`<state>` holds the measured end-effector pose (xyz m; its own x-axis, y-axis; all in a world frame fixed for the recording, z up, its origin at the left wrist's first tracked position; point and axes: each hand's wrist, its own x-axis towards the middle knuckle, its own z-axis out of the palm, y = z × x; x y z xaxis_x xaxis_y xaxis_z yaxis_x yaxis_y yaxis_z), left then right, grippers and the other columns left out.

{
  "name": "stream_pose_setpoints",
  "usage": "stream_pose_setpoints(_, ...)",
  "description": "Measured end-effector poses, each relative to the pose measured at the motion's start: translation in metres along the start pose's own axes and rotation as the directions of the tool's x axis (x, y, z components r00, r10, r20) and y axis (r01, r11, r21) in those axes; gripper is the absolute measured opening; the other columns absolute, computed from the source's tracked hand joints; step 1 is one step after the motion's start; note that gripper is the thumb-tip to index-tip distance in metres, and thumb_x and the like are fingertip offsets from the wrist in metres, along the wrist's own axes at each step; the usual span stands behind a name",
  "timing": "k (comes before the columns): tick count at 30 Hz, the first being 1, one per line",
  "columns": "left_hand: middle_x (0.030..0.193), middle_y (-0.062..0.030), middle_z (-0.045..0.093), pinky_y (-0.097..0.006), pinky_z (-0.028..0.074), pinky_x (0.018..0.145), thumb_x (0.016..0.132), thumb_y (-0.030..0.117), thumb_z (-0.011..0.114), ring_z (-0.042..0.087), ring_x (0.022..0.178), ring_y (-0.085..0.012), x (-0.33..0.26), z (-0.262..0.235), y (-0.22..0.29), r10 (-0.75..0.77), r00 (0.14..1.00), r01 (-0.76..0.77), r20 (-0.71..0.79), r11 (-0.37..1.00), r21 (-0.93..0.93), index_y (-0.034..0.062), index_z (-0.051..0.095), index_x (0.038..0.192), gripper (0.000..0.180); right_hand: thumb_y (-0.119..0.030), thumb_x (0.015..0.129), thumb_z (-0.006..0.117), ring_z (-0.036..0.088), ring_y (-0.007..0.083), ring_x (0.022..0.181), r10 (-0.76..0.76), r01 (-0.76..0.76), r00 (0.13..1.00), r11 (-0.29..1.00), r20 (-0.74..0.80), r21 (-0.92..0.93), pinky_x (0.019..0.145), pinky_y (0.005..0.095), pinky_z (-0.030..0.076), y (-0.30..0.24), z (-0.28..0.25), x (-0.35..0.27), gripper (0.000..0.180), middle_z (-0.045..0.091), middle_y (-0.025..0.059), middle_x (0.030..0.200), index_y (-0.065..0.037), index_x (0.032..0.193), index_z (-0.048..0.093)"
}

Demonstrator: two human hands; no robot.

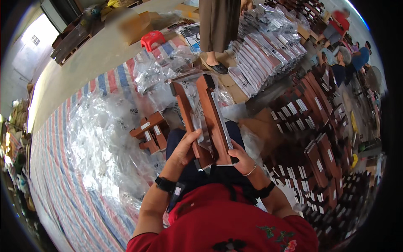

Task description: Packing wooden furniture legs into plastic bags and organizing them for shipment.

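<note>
Two long reddish-brown wooden rails with dark end caps, a left rail (185, 113) and a right rail (211, 115), stand side by side over my lap. Whether they are joined at the near end I cannot tell. My left hand (187, 147) grips the left rail low down, thumb on top. My right hand (243, 159) holds the near end of the right rail, its fingers partly hidden behind the wood. Clear plastic film (195, 93) shows between and around the rails. Left of my knee lie several short brown wooden pieces (152, 132) with white labels.
A heap of clear plastic bags (107, 143) covers the striped sheet (58, 155) at my left. Stacked brown wooden parts (317, 161) rise at my right. Ahead are plastic-wrapped boards (264, 59), a standing person (219, 25) and a red stool (153, 40). More people sit far right.
</note>
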<state>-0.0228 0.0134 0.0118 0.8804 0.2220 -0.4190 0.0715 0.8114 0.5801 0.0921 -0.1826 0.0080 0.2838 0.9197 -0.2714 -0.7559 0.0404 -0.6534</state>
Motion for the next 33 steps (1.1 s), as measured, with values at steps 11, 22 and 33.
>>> stream_pose_setpoints(11,0.098,-0.011,0.06,-0.038,0.052,0.083,0.085,0.021,0.067,0.064,0.095,-0.0254,-0.033,0.011,0.01,0.187,0.98,-0.169,-0.072,0.964,0.205,-0.0013,0.045,0.122,0.049,-0.02,0.084,0.065,0.053,0.0158,0.111,-0.211,0.15,0.966,0.929,-0.151,-0.338,0.095,0.0301,0.042,-0.006,-0.025,-0.009,0.067,0.054,0.0081,0.121,-0.001,0.139,0.033)
stream_pose_setpoints(22,0.099,-0.0027,0.061,-0.028,0.048,0.083,0.086,0.025,0.069,0.06,0.09,-0.0115,0.032,0.042,-0.032,0.183,0.983,-0.183,0.022,0.954,0.237,0.0042,0.055,0.11,0.035,-0.018,0.085,0.065,0.052,0.0155,0.109,-0.273,0.183,0.954,0.857,-0.124,-0.481,0.09,0.0289,0.044,0.003,0.0,0.003,0.064,0.052,0.0081,0.118,-0.002,0.138,0.032)
stream_pose_setpoints(33,0.099,-0.0039,0.062,-0.031,0.051,0.08,0.085,0.026,0.07,0.062,0.091,-0.0148,0.023,0.015,-0.043,0.084,0.995,-0.087,0.054,0.994,0.061,0.0047,0.055,0.112,0.037,-0.012,0.088,0.065,0.057,0.0094,0.078,-0.56,0.167,0.799,0.558,-0.22,-0.813,0.071,0.0252,0.046,0.013,0.013,0.011,0.013,0.062,0.0025,0.086,-0.001,0.089,0.058)
